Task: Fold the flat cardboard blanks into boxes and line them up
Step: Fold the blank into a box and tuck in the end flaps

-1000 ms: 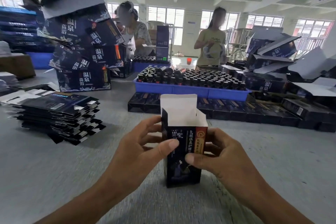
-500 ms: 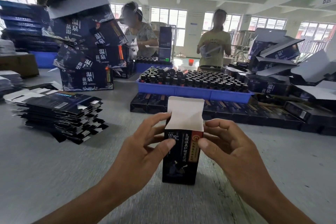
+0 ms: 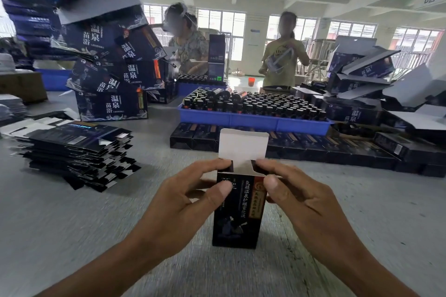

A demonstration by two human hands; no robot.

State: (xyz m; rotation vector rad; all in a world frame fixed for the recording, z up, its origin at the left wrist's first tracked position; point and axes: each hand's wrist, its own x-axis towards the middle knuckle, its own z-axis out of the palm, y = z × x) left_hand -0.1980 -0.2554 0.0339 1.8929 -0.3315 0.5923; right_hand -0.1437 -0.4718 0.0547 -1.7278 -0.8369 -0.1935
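We are now standing the dark printed cardboard box (image 3: 237, 210) upright on the grey table (image 3: 72, 236), near its front edge, where a second ago we were holding it lifted. Our left hand (image 3: 185, 202) and right hand (image 3: 296, 198) are both pinching its top corners, forefingers pressing the side flaps inward. The white lid flap (image 3: 243, 144) is standing open, so closing looks next, then lining up beside the row of finished dark boxes (image 3: 313, 149).

Both hands cover the box's (image 3: 237, 212) upper side faces, and the left thumb (image 3: 220, 191) hides part of its print. Beyond the hands, the bottles (image 3: 255, 101) are too small to read. Left of them, the stack of blanks (image 3: 72, 152) is cut off by the edge.
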